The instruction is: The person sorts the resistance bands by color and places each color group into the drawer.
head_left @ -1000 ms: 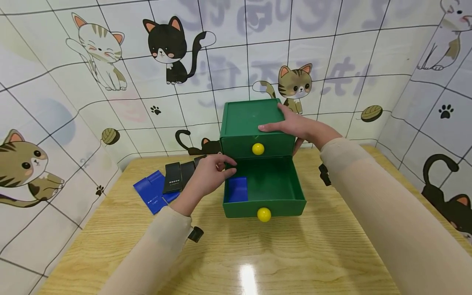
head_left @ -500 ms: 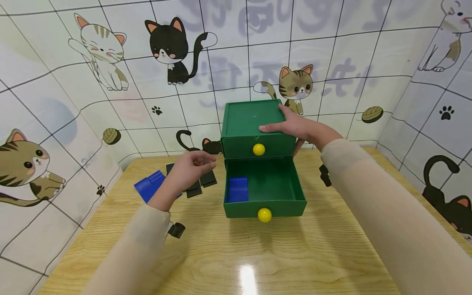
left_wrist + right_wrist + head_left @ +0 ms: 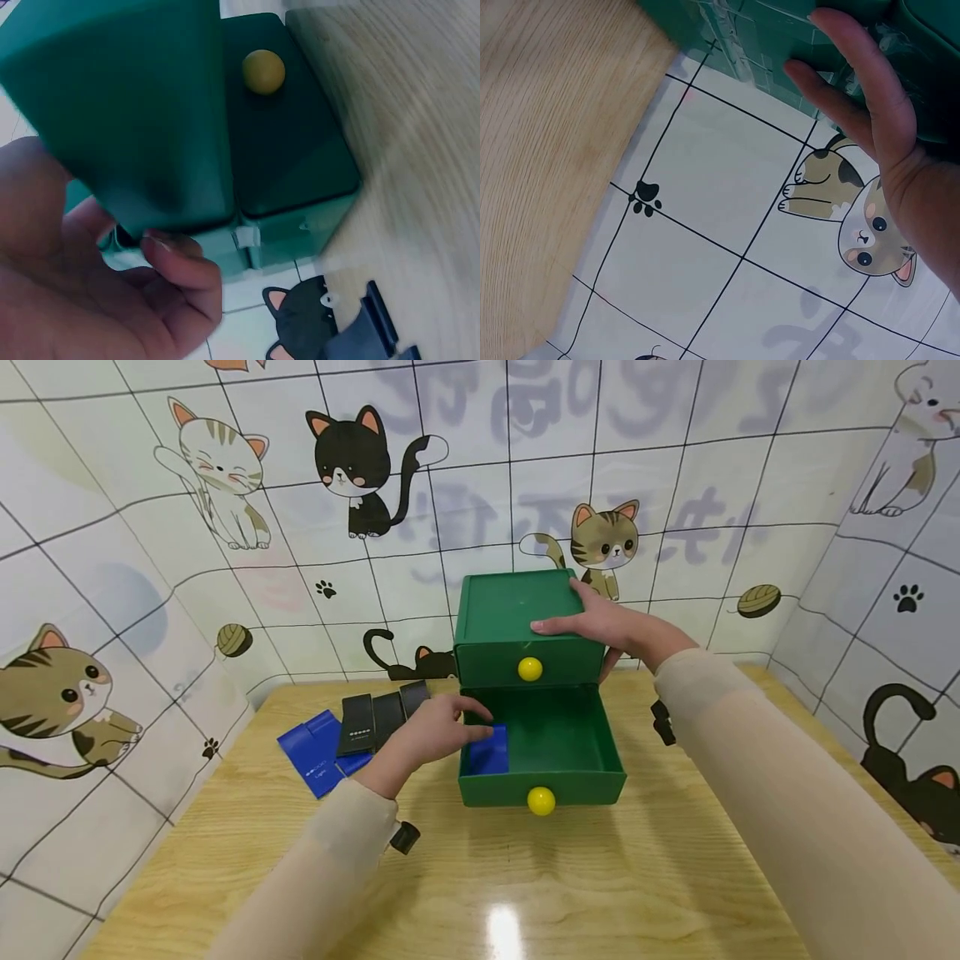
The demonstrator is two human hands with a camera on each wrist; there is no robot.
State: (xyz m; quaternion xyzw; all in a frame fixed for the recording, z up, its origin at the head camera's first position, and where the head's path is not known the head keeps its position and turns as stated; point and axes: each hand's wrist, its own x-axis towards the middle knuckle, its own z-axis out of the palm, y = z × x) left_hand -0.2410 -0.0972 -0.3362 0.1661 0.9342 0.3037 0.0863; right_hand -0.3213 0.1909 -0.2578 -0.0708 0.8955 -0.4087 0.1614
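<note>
A green two-drawer box (image 3: 517,606) stands on the table, its lower drawer (image 3: 542,789) pulled out and its upper drawer (image 3: 491,665) closed. Inside the lower drawer, at the left, lies a flat blue packet (image 3: 489,756). My left hand (image 3: 435,727) reaches over the drawer's left wall, thumb and forefinger a little apart above the packet's far edge. In the left wrist view, that hand's fingers bend beside the green drawer wall. My right hand (image 3: 611,622) rests on the box's right edge, thumb across the lid. Straight fingers (image 3: 885,94) lie against the side.
Several flat black packets (image 3: 386,718) and blue packets (image 3: 311,756) lie on the table left of the box. Yellow ball knobs (image 3: 542,801) stick out from both drawers. A cat-patterned backdrop (image 3: 480,510) stands close behind the table.
My left hand first moved left from the drawer to over the black packets, then back right to the drawer. The right hand stays on the box. The view shifts slightly.
</note>
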